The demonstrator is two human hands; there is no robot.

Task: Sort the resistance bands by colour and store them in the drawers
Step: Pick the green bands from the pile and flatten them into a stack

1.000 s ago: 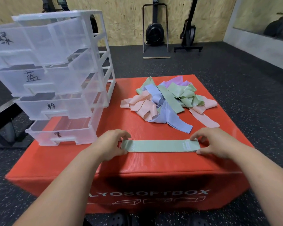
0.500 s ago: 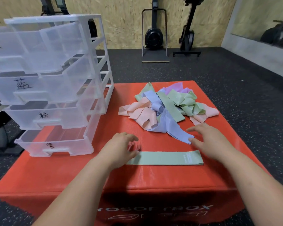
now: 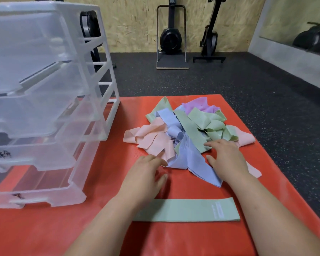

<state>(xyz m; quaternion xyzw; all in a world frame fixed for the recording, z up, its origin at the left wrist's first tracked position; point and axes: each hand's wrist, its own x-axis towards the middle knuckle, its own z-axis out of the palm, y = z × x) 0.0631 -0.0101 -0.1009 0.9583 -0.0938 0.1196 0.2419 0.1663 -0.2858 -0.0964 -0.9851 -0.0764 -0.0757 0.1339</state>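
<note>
Both hands, left (image 3: 146,174) and right (image 3: 227,159), loose and empty at pile (image 3: 185,130); tangled bands risk dragging wrong colours along.

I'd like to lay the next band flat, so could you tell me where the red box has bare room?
The box is bare between the drawer unit and the left hand, and along the near edge by the flat green band. The band pile crowds the far middle, under the right hand.
</note>
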